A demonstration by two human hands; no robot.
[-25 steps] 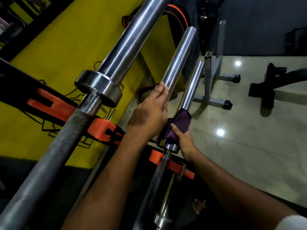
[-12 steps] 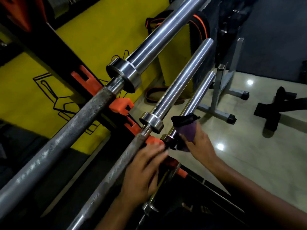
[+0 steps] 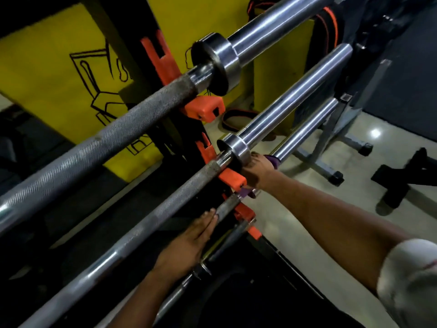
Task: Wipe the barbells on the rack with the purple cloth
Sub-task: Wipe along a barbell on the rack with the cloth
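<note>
**Barbells on the rack, cloth on the third bar**

The barbells lie slanted across the rack point(image 3: 165, 129), running from near left to far right on orange hooks point(image 3: 205, 110). The top bar point(image 3: 118, 136) is highest and largest in view, with a wide collar; the second bar point(image 3: 179, 197) sits below it to the right; the third bar point(image 3: 305, 133) lies lower and further right again.

Your right hand point(image 3: 259, 172) is wrapped around the third bar just beside the second bar's collar point(image 3: 237, 149), its grip clamped on the cloth point(image 3: 272, 159). Purple shows at the far edge of your hand and again below it, near the third bar's collar, so the cloth lies between your palm and the steel.

Your left hand point(image 3: 189, 237) rests with straight fingers against the knurled shaft of the third bar, nearer to you than the rack hook. Its grip is apart, fingers flat and pressing rather than curled.

A yellow wall point(image 3: 59, 62) with black line drawing stands behind the rack at left. A pale floor point(image 3: 307, 209) spreads to the right, with a grey stand point(image 3: 331, 143) and a black bench foot point(image 3: 406, 181) on it.
</note>
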